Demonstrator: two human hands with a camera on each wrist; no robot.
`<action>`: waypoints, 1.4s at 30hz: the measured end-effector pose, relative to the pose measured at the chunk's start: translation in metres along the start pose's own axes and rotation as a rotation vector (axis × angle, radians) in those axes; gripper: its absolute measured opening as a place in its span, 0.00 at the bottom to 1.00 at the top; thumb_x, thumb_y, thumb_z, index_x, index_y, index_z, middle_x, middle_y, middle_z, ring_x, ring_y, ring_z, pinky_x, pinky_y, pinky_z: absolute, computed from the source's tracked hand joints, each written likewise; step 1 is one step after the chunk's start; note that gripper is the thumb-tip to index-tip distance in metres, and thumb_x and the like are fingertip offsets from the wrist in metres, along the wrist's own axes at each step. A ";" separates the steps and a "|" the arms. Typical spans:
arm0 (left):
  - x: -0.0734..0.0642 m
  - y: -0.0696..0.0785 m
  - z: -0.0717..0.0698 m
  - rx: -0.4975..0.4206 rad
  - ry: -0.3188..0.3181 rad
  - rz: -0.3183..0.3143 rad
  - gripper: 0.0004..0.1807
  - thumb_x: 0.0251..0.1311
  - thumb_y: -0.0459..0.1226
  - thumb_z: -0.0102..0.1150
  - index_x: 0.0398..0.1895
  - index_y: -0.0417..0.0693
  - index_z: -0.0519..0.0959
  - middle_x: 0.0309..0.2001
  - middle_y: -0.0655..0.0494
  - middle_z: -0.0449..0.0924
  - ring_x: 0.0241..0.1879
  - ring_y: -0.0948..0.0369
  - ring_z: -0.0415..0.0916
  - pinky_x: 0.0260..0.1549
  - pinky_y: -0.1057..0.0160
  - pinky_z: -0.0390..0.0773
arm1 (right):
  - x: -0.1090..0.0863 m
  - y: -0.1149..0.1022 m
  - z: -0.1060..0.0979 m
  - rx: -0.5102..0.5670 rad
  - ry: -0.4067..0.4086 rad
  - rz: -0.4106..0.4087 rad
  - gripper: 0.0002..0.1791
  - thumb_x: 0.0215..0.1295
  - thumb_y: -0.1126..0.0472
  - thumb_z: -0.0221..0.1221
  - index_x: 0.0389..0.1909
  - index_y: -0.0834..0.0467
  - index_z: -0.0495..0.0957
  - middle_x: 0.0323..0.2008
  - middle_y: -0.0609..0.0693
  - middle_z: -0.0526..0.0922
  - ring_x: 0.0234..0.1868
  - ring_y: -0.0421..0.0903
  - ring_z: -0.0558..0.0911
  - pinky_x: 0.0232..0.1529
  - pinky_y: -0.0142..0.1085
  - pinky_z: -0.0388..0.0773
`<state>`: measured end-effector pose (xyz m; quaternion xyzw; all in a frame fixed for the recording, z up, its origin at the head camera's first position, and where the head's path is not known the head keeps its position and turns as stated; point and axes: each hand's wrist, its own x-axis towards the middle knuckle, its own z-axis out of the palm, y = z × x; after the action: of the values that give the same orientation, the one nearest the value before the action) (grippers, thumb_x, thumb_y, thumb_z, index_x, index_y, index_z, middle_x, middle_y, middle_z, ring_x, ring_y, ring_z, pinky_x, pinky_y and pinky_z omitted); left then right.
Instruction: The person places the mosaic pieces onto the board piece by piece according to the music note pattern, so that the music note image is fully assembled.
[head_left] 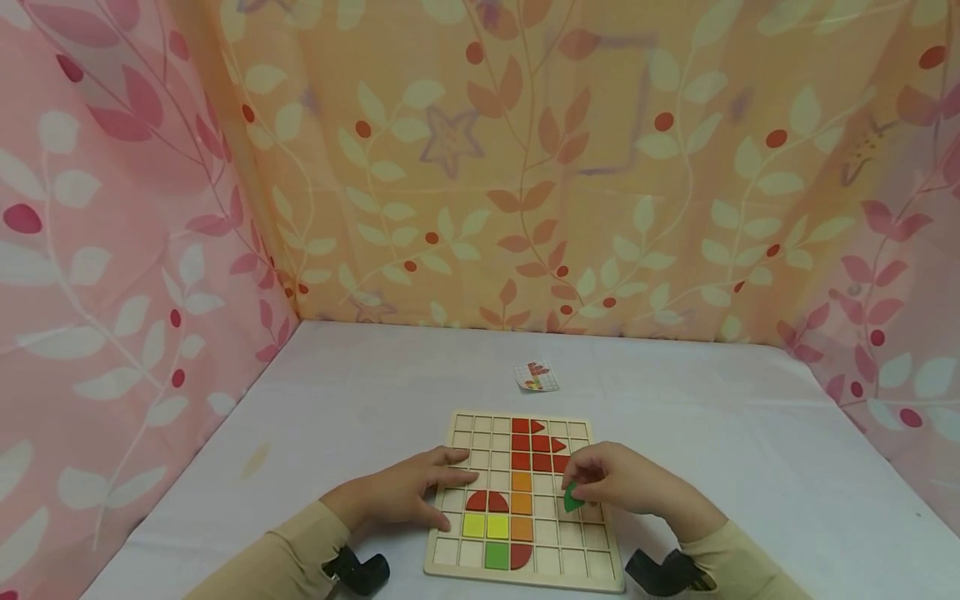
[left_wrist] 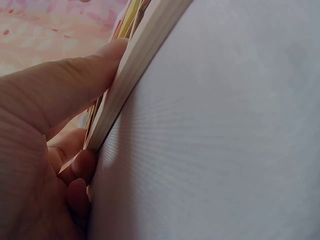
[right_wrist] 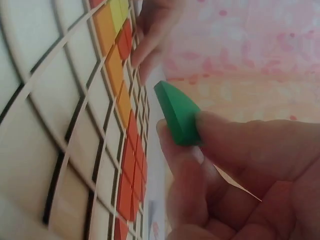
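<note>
In the head view a wooden grid board (head_left: 450, 570) lies on the white table. My right hand (head_left: 621, 481) holds a green quarter-circle block (right_wrist: 179, 114) between thumb and fingers, raised over the board's right part. The left hand (head_left: 397, 490) rests at the board's left edge, fingers extended over the grid and thumb on the rim. Up close in the left wrist view, the thumb (left_wrist: 75, 85) lies along the board's side. Set in the grid are red squares (head_left: 541, 443), orange squares (head_left: 521, 503), yellow squares (head_left: 474, 526), red quarter-circles (head_left: 477, 501) and a green square (head_left: 497, 555).
Beyond the board lies a small picture card (head_left: 536, 376) with a coloured grid pattern. Patterned cloth (head_left: 495, 208) hangs behind the white tabletop (head_left: 360, 392), with pink cloth (head_left: 112, 250) at the left side.
</note>
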<state>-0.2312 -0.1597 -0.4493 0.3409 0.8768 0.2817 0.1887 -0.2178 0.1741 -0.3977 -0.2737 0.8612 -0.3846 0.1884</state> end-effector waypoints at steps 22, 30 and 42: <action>0.001 -0.004 -0.001 0.010 -0.004 0.035 0.36 0.47 0.56 0.62 0.63 0.70 0.65 0.69 0.62 0.50 0.68 0.54 0.48 0.61 0.45 0.53 | 0.059 -0.039 0.052 0.047 -0.129 -0.055 0.05 0.54 0.63 0.64 0.22 0.52 0.79 0.21 0.41 0.79 0.24 0.36 0.73 0.28 0.29 0.72; 0.000 -0.002 -0.002 0.001 -0.004 0.038 0.36 0.48 0.55 0.62 0.63 0.69 0.65 0.69 0.61 0.51 0.68 0.54 0.48 0.61 0.46 0.53 | 0.069 -0.048 0.064 -0.032 -0.166 -0.073 0.04 0.52 0.62 0.65 0.22 0.51 0.81 0.20 0.38 0.79 0.25 0.32 0.73 0.31 0.27 0.72; 0.001 -0.005 -0.002 0.011 -0.003 0.063 0.35 0.48 0.56 0.61 0.63 0.70 0.65 0.69 0.60 0.51 0.68 0.54 0.48 0.61 0.47 0.53 | 0.072 -0.055 0.074 -0.038 -0.207 -0.064 0.06 0.52 0.66 0.65 0.21 0.53 0.81 0.18 0.38 0.78 0.22 0.32 0.71 0.29 0.26 0.71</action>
<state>-0.2354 -0.1628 -0.4505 0.3696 0.8670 0.2820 0.1792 -0.2162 0.0581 -0.4107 -0.3428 0.8351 -0.3436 0.2589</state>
